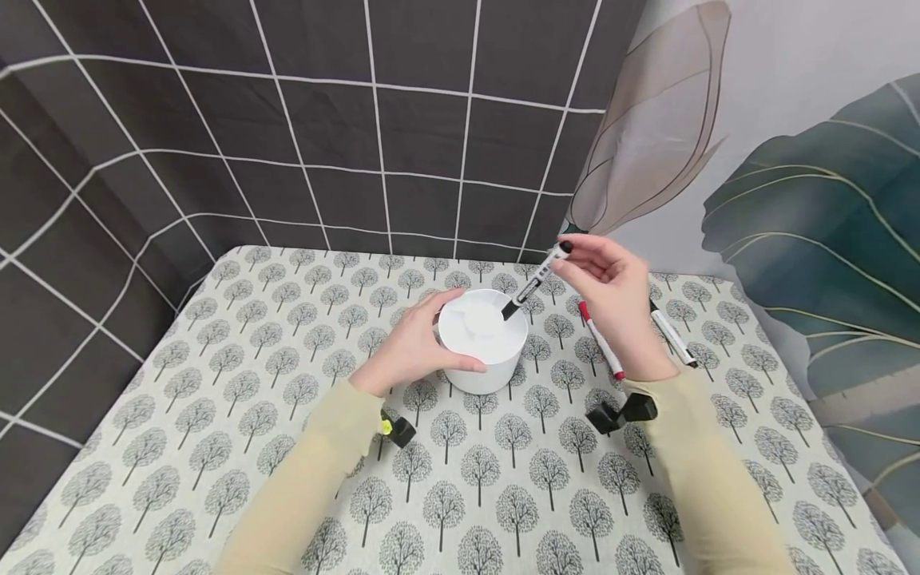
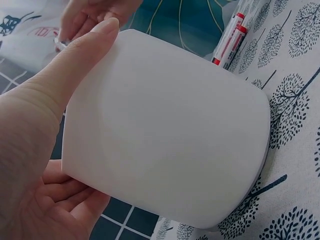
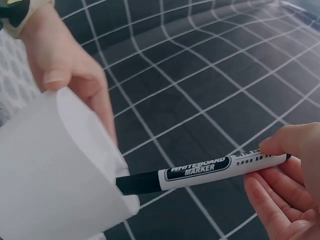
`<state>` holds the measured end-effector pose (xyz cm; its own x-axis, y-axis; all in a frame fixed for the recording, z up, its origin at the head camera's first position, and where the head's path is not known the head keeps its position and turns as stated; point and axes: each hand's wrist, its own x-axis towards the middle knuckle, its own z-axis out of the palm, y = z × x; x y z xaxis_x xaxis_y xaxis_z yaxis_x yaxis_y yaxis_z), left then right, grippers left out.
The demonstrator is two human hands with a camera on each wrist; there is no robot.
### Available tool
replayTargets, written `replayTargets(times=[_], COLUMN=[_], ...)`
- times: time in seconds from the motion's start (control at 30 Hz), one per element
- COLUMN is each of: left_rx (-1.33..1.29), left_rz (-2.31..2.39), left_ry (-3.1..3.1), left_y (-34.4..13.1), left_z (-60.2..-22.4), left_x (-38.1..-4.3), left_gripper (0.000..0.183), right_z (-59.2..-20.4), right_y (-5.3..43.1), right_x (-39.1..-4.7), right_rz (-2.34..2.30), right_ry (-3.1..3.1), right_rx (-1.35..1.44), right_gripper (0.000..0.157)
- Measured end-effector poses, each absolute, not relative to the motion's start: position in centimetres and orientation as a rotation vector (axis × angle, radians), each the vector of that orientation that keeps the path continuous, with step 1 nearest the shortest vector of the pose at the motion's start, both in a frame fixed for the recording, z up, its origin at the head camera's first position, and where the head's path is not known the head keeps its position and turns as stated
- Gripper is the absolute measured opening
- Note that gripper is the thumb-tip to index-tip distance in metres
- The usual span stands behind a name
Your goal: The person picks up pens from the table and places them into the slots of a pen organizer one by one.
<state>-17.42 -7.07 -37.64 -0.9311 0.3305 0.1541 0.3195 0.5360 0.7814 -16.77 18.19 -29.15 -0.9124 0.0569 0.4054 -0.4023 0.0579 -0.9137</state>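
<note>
A white round container (image 1: 483, 363) stands on the cloth, its top facing up. My left hand (image 1: 420, 343) grips it from the left, thumb along the near side and fingers round the far side. Between thumb and fingers, my right hand (image 1: 607, 287) pinches a black whiteboard marker (image 1: 535, 281) near its upper end. The marker slants down to the left, and its black cap (image 3: 137, 183) is at the container's rim. In the right wrist view the cap's tip is hidden behind the container's wall.
A red marker (image 1: 600, 339) lies right of the container, and another black marker (image 1: 673, 337) lies beyond it, partly behind my right wrist. The tree-print cloth (image 1: 446, 503) covers the table. A dark gridded curtain (image 1: 323, 120) hangs behind, with a leaf-print one (image 1: 826, 239) at the right.
</note>
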Motion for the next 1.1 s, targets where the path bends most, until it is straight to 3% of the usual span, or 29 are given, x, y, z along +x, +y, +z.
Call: replayTargets(times=[0.43, 0.83, 1.1], left_rx=[0.6, 0.602, 0.589], left_rz=[1.393, 1.39, 1.395], left_ry=[2.725, 2.736, 2.725], left_y=[-7.0, -7.1, -7.1], left_z=[-37.6, -37.6, -37.6], left_x=[-17.4, -17.4, -17.5], left_gripper=[0.117, 0.117, 0.118], right_z=[-31.2, -32.2, -30.8], right_y=[15.9, 15.8, 16.8], right_x=[-18.3, -18.8, -17.5], right_rz=[1.786, 1.845, 1.794], right_ry=[-2.301, -2.344, -2.329], right_rx=[0.345, 0.381, 0.333], right_gripper=[0.028, 0.035, 0.038])
